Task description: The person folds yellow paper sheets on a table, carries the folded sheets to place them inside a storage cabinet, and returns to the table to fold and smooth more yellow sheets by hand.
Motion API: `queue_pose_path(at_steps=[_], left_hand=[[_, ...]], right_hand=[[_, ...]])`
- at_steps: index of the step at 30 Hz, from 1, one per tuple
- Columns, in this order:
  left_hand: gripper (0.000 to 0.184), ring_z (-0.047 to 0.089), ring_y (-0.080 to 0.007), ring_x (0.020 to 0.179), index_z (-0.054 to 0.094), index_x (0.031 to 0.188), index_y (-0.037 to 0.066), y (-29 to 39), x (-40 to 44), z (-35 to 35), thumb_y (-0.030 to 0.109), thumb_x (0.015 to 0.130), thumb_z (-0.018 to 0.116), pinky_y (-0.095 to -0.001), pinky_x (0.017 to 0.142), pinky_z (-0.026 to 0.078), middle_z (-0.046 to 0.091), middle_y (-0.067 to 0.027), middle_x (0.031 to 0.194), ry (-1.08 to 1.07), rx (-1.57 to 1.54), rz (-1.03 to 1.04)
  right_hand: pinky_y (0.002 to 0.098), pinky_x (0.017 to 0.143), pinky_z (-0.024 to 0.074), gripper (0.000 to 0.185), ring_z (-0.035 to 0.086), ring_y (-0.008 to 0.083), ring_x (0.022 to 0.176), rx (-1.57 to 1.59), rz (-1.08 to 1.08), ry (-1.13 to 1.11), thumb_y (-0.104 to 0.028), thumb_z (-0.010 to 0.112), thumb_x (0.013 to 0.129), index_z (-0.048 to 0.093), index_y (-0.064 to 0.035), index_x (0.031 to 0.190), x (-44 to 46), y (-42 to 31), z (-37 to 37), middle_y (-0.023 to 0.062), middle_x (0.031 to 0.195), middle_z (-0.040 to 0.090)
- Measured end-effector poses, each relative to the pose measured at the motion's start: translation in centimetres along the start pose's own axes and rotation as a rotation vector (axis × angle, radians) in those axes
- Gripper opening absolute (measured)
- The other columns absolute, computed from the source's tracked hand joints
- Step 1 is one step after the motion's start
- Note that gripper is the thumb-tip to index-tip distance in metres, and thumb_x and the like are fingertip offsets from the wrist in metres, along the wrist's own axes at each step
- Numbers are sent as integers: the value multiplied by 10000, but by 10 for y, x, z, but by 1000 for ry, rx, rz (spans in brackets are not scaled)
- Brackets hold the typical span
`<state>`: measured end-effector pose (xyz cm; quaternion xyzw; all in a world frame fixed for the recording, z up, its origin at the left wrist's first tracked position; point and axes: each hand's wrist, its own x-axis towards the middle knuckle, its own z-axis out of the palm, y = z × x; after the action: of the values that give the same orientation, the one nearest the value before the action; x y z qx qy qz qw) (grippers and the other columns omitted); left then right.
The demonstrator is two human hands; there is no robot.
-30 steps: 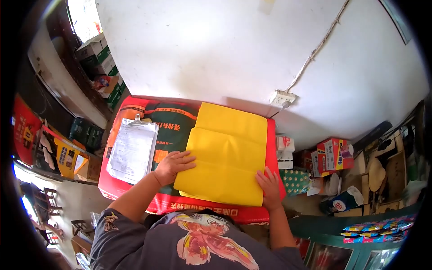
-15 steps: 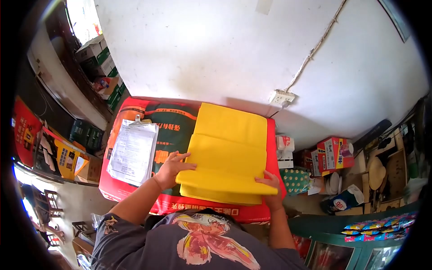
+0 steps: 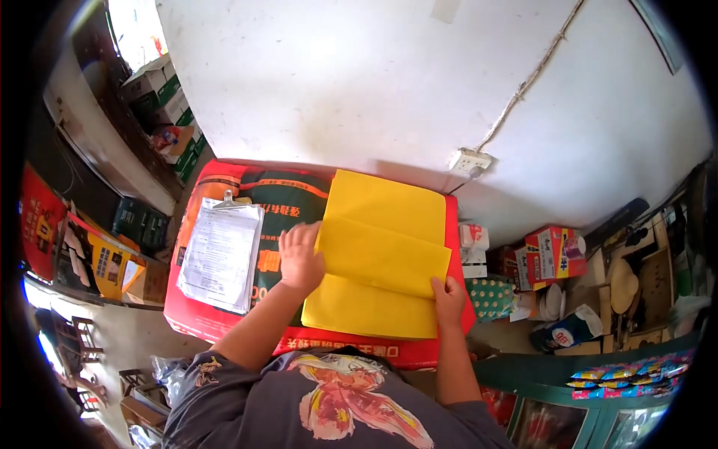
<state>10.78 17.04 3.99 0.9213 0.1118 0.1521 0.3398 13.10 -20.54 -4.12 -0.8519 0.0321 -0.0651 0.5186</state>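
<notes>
A large yellow sheet [image 3: 381, 307], perhaps cloth or thick paper, lies on the red and green printed covering with a folded flap [image 3: 385, 251] across its middle. My right hand [image 3: 449, 301] pinches the flap's edge at the right side, thumb on the near side. Against the sheet's left edge rests my left hand [image 3: 301, 258], fingers stretched out over the green print and thumb by the yellow edge. To the left of that hand, a clipboard [image 3: 228, 200] holds printed white papers [image 3: 219, 258].
Behind the covered surface rises a white wall [image 3: 314, 90] with a power socket [image 3: 470, 160] and cable. Red boxes [image 3: 555, 258] and a green dotted package [image 3: 490, 299] stand at right. A green cabinet [image 3: 523, 374] is at lower right; stacked cartons [image 3: 153, 82] are at upper left.
The yellow flap has moved up and away from me, uncovering the sheet's near part. My left hand has moved up along the left edge, my right hand slightly up.
</notes>
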Motion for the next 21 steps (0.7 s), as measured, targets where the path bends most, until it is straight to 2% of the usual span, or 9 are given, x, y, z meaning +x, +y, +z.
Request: queue_pose_path(at_steps=[2,4,7,10,13,15,16,18,21], left_hand=[[496,383,-285,1460,528,1465,152,25,9,3,206,973,566,-559,1227,204,551,-85,1456,-36,460,450],[555,181,-271,1580,433,1552,184,56,15,26,340,1023,499,-620,1250,87,297,-83,1672,-422,504,468],[599,90,-263,1603,349,1607,219,83,22,47,467,1063,368,-602,1262,29,172,-42,1727,-573,458,515],[639,62,-258,1606,265,1640,230,73,12,56,525,1074,296,-600,1261,11,127,-30,1737,-602,494,444],[663,45,-254,1608,218,1652,233,66,5,60,541,1069,292,-598,1261,1,100,-21,1742,-562,531,444],[675,45,-256,1607,216,1652,226,68,7,60,549,1064,293,-609,1257,-2,106,-21,1740,-561,529,438],[687,45,-257,1607,213,1653,220,68,7,61,556,1059,294,-621,1253,-4,112,-22,1739,-577,522,424],[692,39,-259,1607,208,1654,220,69,5,60,550,1054,309,-625,1252,-3,112,-23,1739,-580,529,418],[696,30,-262,1609,203,1655,217,79,6,54,520,1044,341,-631,1250,1,114,-23,1740,-624,662,446]], right_hand=[[312,625,392,297,465,115,702,39,51,6,-190,711,961,544,6,814,0,-1,2,12,763,497],[364,639,398,366,468,190,699,70,94,4,-226,729,936,503,19,783,0,-8,1,78,764,481],[379,649,406,361,491,199,728,-91,70,-35,-226,737,920,511,21,785,-1,-29,-9,91,763,487],[324,610,380,291,460,116,680,-165,-38,26,-185,732,946,555,-13,794,-7,-33,-6,12,719,467],[369,636,420,275,517,208,698,-268,-113,41,-188,742,916,570,-12,794,-9,-42,-2,69,721,521],[422,824,490,178,615,317,917,-533,-46,65,-165,709,909,648,-4,952,-11,-77,-4,155,912,640],[422,824,490,178,615,317,917,-533,-52,66,-165,709,909,648,-4,952,-10,-89,0,155,912,640],[526,1038,410,475,539,389,1250,-782,-561,290,-208,722,892,574,-1,1293,-11,-109,16,206,1290,604],[542,1170,316,579,413,437,1408,-425,-652,-101,-217,642,944,471,38,1434,3,-120,89,252,1493,470]])
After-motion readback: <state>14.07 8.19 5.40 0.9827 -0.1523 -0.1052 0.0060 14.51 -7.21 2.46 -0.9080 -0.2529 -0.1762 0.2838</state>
